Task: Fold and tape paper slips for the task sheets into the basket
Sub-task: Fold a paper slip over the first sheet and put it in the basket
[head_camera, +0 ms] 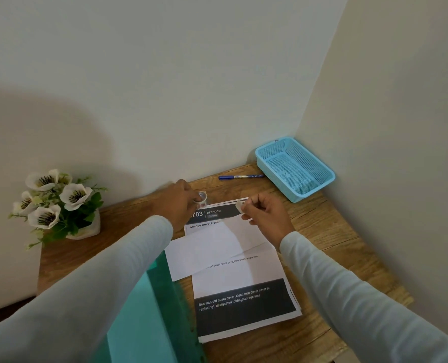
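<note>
A stack of printed task sheets (244, 289) lies in the middle of the wooden table (330, 231). A folded white paper slip (204, 251) rests across the top sheet. My left hand (179, 203) grips a small roll of clear tape (202, 198) at the sheets' far left corner. My right hand (266, 214) pinches a short strip of tape (239, 205) above the sheets' far edge. The light blue mesh basket (296, 176) stands in the far right corner with nothing in it.
A blue pen (240, 177) lies by the back wall, left of the basket. A pot of white artificial flowers (57, 203) sits at the far left. A green plastic folder (149, 310) lies at the near left, partly under the sheets. Walls close off the back and right.
</note>
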`<state>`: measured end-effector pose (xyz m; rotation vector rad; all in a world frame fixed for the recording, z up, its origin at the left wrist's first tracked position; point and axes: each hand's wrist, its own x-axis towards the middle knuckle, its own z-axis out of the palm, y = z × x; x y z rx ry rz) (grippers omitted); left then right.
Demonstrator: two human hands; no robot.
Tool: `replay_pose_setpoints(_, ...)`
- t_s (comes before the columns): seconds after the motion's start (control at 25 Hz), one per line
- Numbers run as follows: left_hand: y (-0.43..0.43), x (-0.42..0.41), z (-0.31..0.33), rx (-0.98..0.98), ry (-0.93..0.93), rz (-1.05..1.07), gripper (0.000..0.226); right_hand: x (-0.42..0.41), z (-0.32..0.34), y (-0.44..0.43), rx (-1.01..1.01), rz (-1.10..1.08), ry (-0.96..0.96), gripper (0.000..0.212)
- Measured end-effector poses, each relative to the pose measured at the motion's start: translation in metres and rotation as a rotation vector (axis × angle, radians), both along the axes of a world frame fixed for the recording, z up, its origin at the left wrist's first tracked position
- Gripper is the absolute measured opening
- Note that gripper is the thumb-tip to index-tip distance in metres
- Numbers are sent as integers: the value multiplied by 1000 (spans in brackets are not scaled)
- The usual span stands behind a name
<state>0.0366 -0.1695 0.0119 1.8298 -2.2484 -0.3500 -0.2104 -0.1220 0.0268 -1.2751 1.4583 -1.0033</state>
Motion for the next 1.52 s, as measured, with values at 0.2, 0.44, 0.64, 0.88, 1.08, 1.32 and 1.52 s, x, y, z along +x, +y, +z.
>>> replay_pose_setpoints(0.2, -22, -4, -2, 62, -110, 45, 31, -5, -7, 0, 38, -11, 5, 18)
replay_pose_setpoints(0.44, -45, -3, -14, 77, -127, 123, 33, -5, -13, -5, 64, -10, 15, 17)
replay_pose_setpoints(0.64, -44, -3, -15, 57, -67, 113, 30, -3, -16, -8, 66, -9, -3, 16)
replay_pose_setpoints(0.88, 15, -41, 15, 352, 663, 22, 12, 7, -12, -5, 73, -3, -4, 16)
replay_pose_setpoints(1.08, 42, -59, 20, 457, 966, 74, 17, 17, -9, 3, 29, 60, 36, 14)
replay_pose_setpoints(1.32, 49, -56, 21, 460, 1005, 209, 15, 12, -2, 11, 12, 127, 57, 14)
replay_pose_setpoints(1.52, 50, -60, 23, 467, 987, 184, 16, 4, -2, 12, 55, 11, 33, 23)
